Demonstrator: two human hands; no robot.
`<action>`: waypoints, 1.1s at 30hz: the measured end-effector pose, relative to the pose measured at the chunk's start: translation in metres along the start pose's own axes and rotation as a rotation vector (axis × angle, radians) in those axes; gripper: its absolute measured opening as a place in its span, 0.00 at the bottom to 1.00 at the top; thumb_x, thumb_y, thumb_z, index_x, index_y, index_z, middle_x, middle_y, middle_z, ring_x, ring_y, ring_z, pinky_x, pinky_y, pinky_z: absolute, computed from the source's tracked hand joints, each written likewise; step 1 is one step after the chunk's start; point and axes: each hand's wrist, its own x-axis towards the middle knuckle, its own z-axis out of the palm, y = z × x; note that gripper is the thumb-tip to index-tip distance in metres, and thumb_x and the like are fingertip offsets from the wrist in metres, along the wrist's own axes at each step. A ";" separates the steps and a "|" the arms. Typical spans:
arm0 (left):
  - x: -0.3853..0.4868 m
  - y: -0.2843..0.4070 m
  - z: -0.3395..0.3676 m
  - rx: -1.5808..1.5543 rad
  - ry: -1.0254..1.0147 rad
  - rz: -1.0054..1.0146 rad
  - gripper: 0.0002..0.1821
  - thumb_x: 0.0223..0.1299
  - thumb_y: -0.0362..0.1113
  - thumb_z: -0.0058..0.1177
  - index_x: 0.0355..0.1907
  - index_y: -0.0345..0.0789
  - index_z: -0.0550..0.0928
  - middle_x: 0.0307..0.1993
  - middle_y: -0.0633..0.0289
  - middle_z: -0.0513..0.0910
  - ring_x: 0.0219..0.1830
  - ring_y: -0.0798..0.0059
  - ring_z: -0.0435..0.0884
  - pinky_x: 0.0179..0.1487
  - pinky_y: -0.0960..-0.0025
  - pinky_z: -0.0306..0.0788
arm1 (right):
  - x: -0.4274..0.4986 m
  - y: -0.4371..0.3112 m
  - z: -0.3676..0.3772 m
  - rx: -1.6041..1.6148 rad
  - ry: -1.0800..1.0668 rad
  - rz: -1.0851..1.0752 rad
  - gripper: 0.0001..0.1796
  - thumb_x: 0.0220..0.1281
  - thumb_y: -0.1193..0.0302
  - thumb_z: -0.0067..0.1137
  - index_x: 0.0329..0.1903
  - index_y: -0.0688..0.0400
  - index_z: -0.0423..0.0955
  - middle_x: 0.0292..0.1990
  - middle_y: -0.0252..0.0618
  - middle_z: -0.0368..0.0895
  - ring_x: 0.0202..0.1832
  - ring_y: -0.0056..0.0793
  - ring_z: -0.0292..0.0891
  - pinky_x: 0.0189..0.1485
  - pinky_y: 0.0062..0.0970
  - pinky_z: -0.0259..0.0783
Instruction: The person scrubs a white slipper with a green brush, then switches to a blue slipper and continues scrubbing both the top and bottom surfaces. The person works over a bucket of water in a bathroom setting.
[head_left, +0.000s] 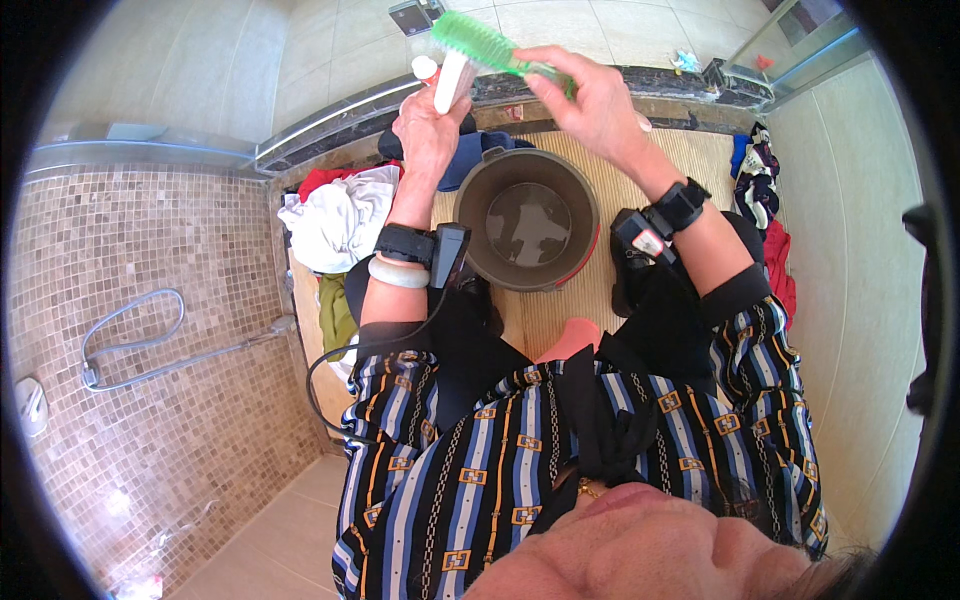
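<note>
My right hand grips the handle of a green scrubbing brush. The brush head, slightly blurred, lies across the top of a white item in my left hand. A white tip with a red part sticks up beside it from the same hand; whether the two belong together, and what exactly they are, I cannot tell. Below and between my forearms stands a grey-brown bucket with a red handle along its side. A little water covers its bottom.
Clothes are piled at left, a white cloth among them, beside an olive cloth. More garments lie at right. A dark stone kerb runs along the front. The shower hose is at the mosaic on the left.
</note>
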 end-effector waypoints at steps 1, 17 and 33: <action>0.000 0.003 0.000 -0.020 0.007 0.016 0.16 0.56 0.35 0.67 0.49 0.43 0.88 0.42 0.61 0.90 0.46 0.62 0.87 0.54 0.62 0.77 | 0.000 0.001 -0.001 0.042 0.013 0.108 0.14 0.69 0.62 0.60 0.55 0.42 0.81 0.27 0.41 0.83 0.24 0.28 0.79 0.28 0.30 0.73; 0.001 0.020 -0.007 -1.207 -0.547 -0.532 0.26 0.60 0.28 0.66 0.62 0.31 0.77 0.55 0.57 0.84 0.57 0.64 0.83 0.66 0.62 0.73 | -0.024 -0.005 0.024 -0.304 -0.015 -0.026 0.19 0.68 0.64 0.58 0.61 0.44 0.76 0.27 0.44 0.74 0.26 0.44 0.79 0.27 0.39 0.74; -0.003 0.023 -0.008 -1.226 -0.510 -0.481 0.26 0.56 0.21 0.65 0.59 0.30 0.78 0.54 0.56 0.84 0.55 0.65 0.84 0.64 0.62 0.75 | -0.016 0.000 0.024 -0.334 0.010 -0.003 0.17 0.70 0.60 0.56 0.60 0.39 0.77 0.27 0.43 0.75 0.26 0.44 0.79 0.27 0.40 0.74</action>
